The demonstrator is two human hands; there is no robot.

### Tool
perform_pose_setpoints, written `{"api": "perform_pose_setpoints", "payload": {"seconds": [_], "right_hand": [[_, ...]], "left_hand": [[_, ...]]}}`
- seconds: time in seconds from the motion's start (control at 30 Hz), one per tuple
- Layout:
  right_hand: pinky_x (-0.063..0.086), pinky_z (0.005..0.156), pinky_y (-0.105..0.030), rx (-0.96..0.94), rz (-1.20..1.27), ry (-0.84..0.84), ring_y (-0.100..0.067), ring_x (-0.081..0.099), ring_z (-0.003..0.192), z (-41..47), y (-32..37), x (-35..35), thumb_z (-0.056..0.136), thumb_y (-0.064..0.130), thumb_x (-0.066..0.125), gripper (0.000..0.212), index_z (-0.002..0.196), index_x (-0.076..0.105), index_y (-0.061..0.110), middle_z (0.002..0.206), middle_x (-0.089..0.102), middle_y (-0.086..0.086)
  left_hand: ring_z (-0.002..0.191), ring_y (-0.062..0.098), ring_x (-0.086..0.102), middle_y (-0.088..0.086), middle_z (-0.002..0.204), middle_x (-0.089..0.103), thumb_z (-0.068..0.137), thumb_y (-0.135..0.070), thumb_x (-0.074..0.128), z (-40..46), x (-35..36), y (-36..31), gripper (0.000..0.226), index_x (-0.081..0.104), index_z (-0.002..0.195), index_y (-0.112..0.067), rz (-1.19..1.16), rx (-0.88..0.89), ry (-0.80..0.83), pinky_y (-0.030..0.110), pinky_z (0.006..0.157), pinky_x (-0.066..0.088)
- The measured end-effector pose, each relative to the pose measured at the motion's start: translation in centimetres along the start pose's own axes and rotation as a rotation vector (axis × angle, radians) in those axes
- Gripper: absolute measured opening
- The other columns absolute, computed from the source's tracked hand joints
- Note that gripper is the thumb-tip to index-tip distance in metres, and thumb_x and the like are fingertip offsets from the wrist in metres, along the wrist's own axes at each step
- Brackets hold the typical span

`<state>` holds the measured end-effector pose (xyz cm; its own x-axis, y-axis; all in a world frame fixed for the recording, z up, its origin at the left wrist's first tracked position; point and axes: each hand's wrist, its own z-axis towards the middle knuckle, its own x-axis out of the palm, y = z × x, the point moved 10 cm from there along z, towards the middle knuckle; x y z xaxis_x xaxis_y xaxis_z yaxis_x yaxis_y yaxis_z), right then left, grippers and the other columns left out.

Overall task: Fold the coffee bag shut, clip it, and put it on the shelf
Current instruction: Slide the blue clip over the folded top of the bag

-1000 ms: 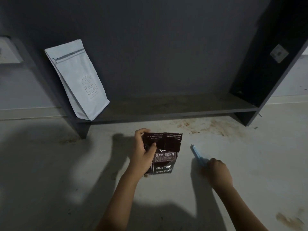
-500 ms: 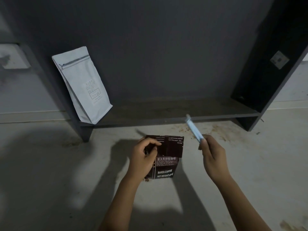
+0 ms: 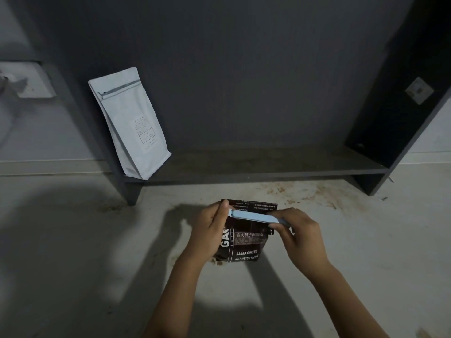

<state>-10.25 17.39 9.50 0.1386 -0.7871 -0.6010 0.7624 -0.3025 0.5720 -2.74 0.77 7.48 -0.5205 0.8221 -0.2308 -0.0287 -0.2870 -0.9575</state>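
Note:
A dark brown coffee bag (image 3: 246,242) with white lettering stands on the pale floor, its top folded over. My left hand (image 3: 210,228) grips the bag's left edge at the fold. A light blue clip (image 3: 256,217) lies across the folded top, its left end by my left thumb. My right hand (image 3: 297,232) holds the clip's right end. Behind them runs the dark shelf (image 3: 268,164), low to the floor.
A pale grey-blue zip pouch (image 3: 131,125) leans at the shelf's left end against the side panel. Dark upright panel (image 3: 390,101) closes the shelf on the right. Brown stains (image 3: 310,193) mark the floor in front of the shelf.
My right hand picked the blue clip off the floor at the right, lifted it, and brought it left across the bag's folded top. My left hand kept hold of the bag.

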Motion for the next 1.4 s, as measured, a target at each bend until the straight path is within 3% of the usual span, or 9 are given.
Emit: {"api": "perform_pose_setpoints", "payload": {"seconds": [0.27, 0.43, 0.5, 0.6, 0.73, 0.83, 1.0, 1.17, 1.4], "right_hand": [[0.038, 0.051, -0.015, 0.122, 0.239, -0.022, -0.015, 0.054, 0.063, 0.4, 0.2, -0.5, 0.082, 0.042, 0.047, 0.005, 0.08, 0.052, 0.043, 0.085, 0.061, 0.008], [0.042, 0.058, -0.016, 0.244, 0.496, 0.106, -0.007, 0.053, 0.058, 1.0, -0.8, -0.3, 0.075, 0.033, 0.063, 0.014, 0.068, 0.061, 0.021, 0.07, 0.063, -0.002], [0.05, 0.065, -0.021, 0.292, 0.665, 0.13, -0.015, 0.06, 0.064, 1.0, -1.5, -0.6, 0.079, 0.022, 0.064, 0.013, 0.071, 0.063, 0.012, 0.072, 0.066, -0.005], [0.055, 0.076, -0.026, 0.321, 0.783, 0.105, -0.02, 0.064, 0.079, 1.0, -2.1, -1.4, 0.079, 0.031, 0.062, 0.024, 0.078, 0.061, 0.008, 0.082, 0.067, -0.004], [0.055, 0.083, -0.025, 0.342, 0.726, -0.098, -0.02, 0.063, 0.089, 1.2, -3.3, -3.4, 0.079, 0.031, 0.06, 0.029, 0.085, 0.058, 0.003, 0.088, 0.065, -0.006], [0.054, 0.084, -0.023, 0.397, 0.711, -0.164, -0.017, 0.063, 0.087, 0.6, -5.0, -3.2, 0.083, 0.011, 0.054, 0.012, 0.087, 0.057, 0.0, 0.083, 0.068, 0.005], [0.055, 0.083, -0.025, 0.468, 0.769, -0.121, -0.022, 0.06, 0.087, -0.9, -7.0, -1.5, 0.086, 0.002, 0.05, 0.012, 0.08, 0.06, 0.007, 0.083, 0.064, -0.004], [0.053, 0.076, -0.023, 0.52, 0.757, -0.074, -0.017, 0.059, 0.081, -1.3, -8.0, -0.3, 0.085, 0.003, 0.053, 0.01, 0.085, 0.059, 0.01, 0.088, 0.06, -0.01], [0.048, 0.066, -0.016, 0.483, 0.769, 0.039, -0.01, 0.055, 0.073, 0.2, -6.5, 2.2, 0.084, -0.002, 0.054, 0.015, 0.095, 0.054, 0.008, 0.085, 0.06, -0.007]], "left_hand": [[0.062, -0.017, 0.056, -0.012, 0.07, 0.062, 0.097, -0.031, 0.031, 0.6, -0.6, 0.9, 0.036, 0.061, 0.083, -0.017, 0.165, -0.007, -0.043, 0.001, 0.058, 0.04], [0.064, -0.002, 0.062, -0.005, 0.073, 0.066, 0.096, -0.035, 0.032, 0.9, -0.7, 1.9, 0.033, 0.059, 0.078, -0.03, 0.112, -0.046, -0.047, 0.016, 0.063, 0.048], [0.061, -0.003, 0.06, -0.006, 0.071, 0.064, 0.097, -0.032, 0.033, 0.9, -0.4, 1.8, 0.032, 0.058, 0.076, -0.03, 0.103, -0.033, -0.037, 0.015, 0.059, 0.047], [0.058, -0.003, 0.056, -0.006, 0.067, 0.063, 0.095, -0.036, 0.036, 0.8, -0.1, 1.4, 0.033, 0.061, 0.076, -0.026, 0.023, 0.024, -0.026, 0.016, 0.055, 0.044], [0.074, -0.004, 0.06, -0.016, 0.075, 0.068, 0.086, -0.021, 0.057, 0.6, 0.2, 1.0, 0.011, 0.064, 0.079, -0.025, -0.085, 0.113, -0.019, 0.009, 0.069, 0.044], [0.075, 0.001, 0.059, -0.011, 0.079, 0.065, 0.075, -0.009, 0.067, 0.4, 0.1, 1.5, 0.028, 0.056, 0.079, -0.034, -0.077, 0.132, -0.105, 0.013, 0.072, 0.045], [0.079, 0.017, 0.068, 0.006, 0.085, 0.068, 0.074, 0.006, 0.069, 0.4, -0.2, 2.9, 0.057, 0.036, 0.095, -0.037, -0.212, 0.068, -0.182, 0.03, 0.077, 0.054], [0.073, 0.008, 0.069, -0.001, 0.075, 0.072, 0.07, 0.01, 0.071, 0.7, -0.3, 4.3, 0.059, 0.036, 0.098, -0.028, -0.309, -0.008, -0.205, 0.02, 0.071, 0.055], [0.065, 0.01, 0.069, -0.005, 0.067, 0.075, 0.065, 0.006, 0.077, 0.9, -0.1, 6.5, 0.061, 0.039, 0.098, -0.028, -0.343, -0.13, -0.211, 0.024, 0.063, 0.057]]}}
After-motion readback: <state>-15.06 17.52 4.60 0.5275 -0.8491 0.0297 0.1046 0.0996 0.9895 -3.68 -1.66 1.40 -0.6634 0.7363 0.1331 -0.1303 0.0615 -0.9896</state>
